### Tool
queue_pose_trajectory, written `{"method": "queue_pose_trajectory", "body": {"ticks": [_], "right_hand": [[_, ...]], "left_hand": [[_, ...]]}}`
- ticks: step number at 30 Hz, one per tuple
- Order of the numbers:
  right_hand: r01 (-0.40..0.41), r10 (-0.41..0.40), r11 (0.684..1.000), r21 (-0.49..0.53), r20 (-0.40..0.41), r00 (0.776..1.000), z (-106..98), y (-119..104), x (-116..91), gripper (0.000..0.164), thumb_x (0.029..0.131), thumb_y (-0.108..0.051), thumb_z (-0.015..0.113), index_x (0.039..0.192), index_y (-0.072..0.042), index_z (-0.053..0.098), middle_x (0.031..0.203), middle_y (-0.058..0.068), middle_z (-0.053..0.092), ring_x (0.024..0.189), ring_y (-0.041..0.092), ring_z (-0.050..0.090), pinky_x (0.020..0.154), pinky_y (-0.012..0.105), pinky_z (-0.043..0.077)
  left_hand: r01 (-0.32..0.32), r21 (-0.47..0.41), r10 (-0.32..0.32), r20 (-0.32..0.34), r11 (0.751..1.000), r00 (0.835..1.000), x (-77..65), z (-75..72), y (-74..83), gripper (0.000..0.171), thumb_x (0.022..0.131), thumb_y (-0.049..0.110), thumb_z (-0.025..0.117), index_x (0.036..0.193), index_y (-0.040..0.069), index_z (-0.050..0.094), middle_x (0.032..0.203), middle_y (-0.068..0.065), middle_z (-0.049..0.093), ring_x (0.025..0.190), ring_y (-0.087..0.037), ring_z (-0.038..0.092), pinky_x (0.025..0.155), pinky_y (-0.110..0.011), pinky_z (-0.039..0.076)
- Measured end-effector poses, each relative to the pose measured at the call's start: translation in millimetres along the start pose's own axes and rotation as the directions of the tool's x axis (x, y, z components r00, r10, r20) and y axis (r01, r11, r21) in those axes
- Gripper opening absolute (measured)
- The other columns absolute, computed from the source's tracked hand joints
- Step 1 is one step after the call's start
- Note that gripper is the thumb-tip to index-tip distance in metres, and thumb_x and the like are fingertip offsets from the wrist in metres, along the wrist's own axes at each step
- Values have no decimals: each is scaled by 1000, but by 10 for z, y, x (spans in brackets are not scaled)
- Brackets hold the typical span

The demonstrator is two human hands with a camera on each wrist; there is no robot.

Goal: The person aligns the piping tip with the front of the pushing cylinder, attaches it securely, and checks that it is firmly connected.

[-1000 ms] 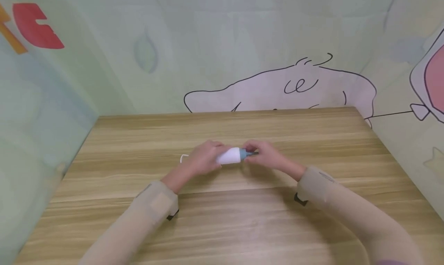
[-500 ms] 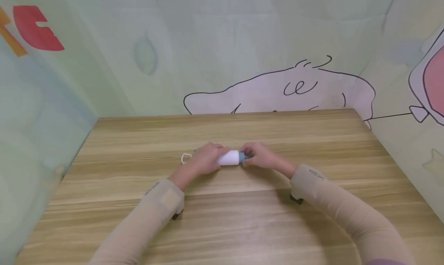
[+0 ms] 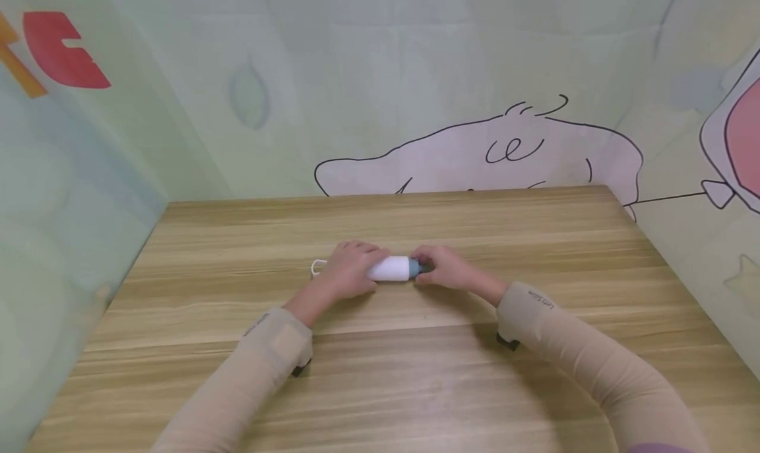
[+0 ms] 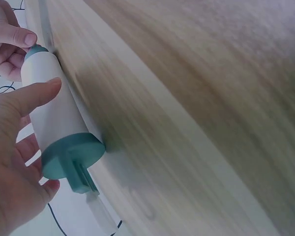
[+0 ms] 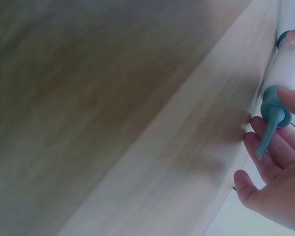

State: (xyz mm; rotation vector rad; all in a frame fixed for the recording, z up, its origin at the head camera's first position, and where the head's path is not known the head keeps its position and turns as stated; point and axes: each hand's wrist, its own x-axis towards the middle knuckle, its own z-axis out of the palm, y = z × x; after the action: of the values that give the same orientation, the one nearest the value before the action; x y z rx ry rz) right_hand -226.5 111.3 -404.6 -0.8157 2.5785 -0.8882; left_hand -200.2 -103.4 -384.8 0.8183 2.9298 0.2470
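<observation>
A white cylinder (image 3: 393, 269) with teal ends lies roughly level across the middle of the table, between both hands. The left hand (image 3: 350, 268) holds its barrel, thumb on the near side and fingers round the back. Beyond that hand is a teal end cap (image 4: 73, 152) with a tab and a whitish strip; a white loop (image 3: 316, 266) shows there in the head view. The right hand (image 3: 446, 267) pinches the teal collar at the other end. Past its thumb, a thin teal nozzle (image 5: 268, 135) points outward, mostly covered by the fingers in the head view.
The wood-grain table (image 3: 386, 387) ends at a pale printed backdrop (image 3: 249, 97) at the back and sides. Both wrists wear beige bands, with a small dark camera under each.
The right hand has shifted slightly left and now covers more of the nozzle. The cylinder, tilted up to the right a second ago, is now nearly level. The left hand keeps its hold.
</observation>
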Motion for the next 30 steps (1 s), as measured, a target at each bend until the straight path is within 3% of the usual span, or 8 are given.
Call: {"method": "queue_pose_trajectory", "body": {"ticks": [15,30], "right_hand": [[-21,20,999,33,17,1000,-14,-11,11,43,76,-14,68,114,0,54,112,16,60,104,26,56,92,40,42],[-42,41,997,67,22,999,-63,13,12,47,76,-17,68,117,-1,52,116,16,58,109,27,53,94,40,41]], "left_hand": [[2,-17,-2,9,1000,1000,-41,-12,-41,60,73,26,70,128,17,47,126,-7,51,118,-27,43,100,-45,29],[25,-83,-27,-28,996,999,-97,-32,-113,60,73,26,70,127,14,47,128,-9,49,120,-27,41,100,-47,28]]}}
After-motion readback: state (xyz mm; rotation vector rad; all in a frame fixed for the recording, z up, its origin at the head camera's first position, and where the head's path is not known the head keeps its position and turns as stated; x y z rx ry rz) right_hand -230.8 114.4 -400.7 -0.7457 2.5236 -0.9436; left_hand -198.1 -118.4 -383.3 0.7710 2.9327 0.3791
